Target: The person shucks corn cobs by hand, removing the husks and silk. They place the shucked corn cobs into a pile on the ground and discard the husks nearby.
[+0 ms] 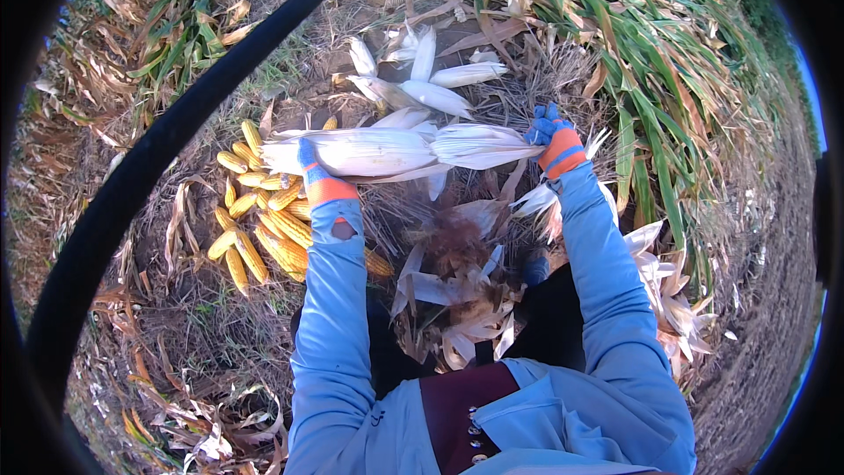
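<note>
Pale corn husks [376,152] stretch sideways between my two gloved hands, at about the height of my forearms' far ends. My left hand [323,178], in a blue and orange knit glove, holds their left part with the thumb on top; its other fingers are hidden. At the right, my right hand [556,142] has its fingers closed on the narrow end of the husks. Whether an ear is still inside cannot be seen. Bare yellow corn cobs [280,224] lie heaped beside my left forearm. Several ears in husk [435,95] rest on the ground beyond my hands.
Cut green and dry corn stalks [633,66] lie piled at the upper right. Torn husks [461,287] litter the ground between my legs, with more husks [666,297] by my right arm. A dark, blurred curved band [184,112] crosses the left of the view.
</note>
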The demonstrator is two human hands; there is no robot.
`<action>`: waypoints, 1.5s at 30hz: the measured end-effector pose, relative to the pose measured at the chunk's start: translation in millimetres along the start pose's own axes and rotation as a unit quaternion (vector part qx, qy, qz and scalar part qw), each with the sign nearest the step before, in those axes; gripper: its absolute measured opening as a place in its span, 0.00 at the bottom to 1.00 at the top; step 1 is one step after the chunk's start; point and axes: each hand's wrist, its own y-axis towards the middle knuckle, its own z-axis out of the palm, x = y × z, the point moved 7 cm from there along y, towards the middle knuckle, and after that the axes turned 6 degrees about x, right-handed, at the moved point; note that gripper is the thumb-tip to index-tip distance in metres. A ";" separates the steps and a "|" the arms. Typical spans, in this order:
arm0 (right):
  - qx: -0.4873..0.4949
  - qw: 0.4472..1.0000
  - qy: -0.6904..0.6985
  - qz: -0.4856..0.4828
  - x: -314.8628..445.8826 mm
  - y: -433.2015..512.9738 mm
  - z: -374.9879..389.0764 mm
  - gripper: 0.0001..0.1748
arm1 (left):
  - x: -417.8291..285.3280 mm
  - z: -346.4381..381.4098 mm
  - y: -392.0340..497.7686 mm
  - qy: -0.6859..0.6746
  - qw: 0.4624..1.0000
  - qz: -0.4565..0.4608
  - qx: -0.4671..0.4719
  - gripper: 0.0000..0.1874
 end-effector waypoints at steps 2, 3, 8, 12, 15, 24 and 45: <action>-0.010 0.998 -0.061 0.030 -5.8 14.2 -24.4 0.20 | -16.5 -3.2 1.8 0.049 0.996 0.070 0.001 0.30; -0.014 0.996 -0.077 0.041 -8.5 17.1 -34.5 0.20 | -18.6 -3.7 0.2 0.049 0.996 0.078 0.018 0.30; -0.105 0.956 -0.266 -0.069 34.9 23.1 -27.2 0.25 | -14.4 22.6 -15.1 0.224 0.948 0.157 0.162 0.26; 0.139 0.825 -0.511 -0.196 37.7 -9.3 90.1 0.39 | 19.8 47.7 -37.9 0.367 0.873 0.148 0.286 0.28; 0.296 0.847 -0.429 -0.106 -0.3 -40.8 149.1 0.39 | 57.5 57.0 -57.4 0.372 0.854 0.086 0.353 0.30; 0.289 0.769 -0.550 -0.150 -14.7 -47.3 166.2 0.18 | 83.7 55.6 -70.2 0.324 0.850 -0.007 0.415 0.34; 0.197 0.903 -0.323 -0.204 -28.5 -31.1 116.5 0.09 | 54.1 48.4 -47.0 0.323 0.929 0.072 0.167 0.22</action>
